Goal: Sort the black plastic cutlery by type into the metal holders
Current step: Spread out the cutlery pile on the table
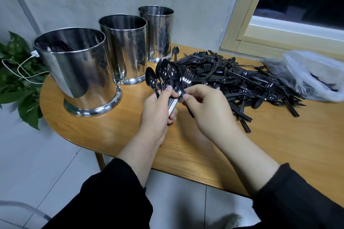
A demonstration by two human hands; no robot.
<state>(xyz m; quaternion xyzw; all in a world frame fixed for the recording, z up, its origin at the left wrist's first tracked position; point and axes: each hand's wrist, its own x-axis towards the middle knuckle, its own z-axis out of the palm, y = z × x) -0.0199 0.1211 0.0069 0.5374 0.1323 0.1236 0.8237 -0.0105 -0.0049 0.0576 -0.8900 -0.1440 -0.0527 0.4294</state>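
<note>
Just right of the nearest holder (pixel 78 72), a fan of spoons (pixel 165 74) is gripped by the handles in the left hand (pixel 158 108), bowls up, likely bunched for one drop. A piece, seemingly a fork (pixel 186 80), is pinched by the right hand (pixel 206 109). Further right of that holder, the unsorted pile (pixel 242 78) is spread on the worktop (pixel 111 126).
</note>
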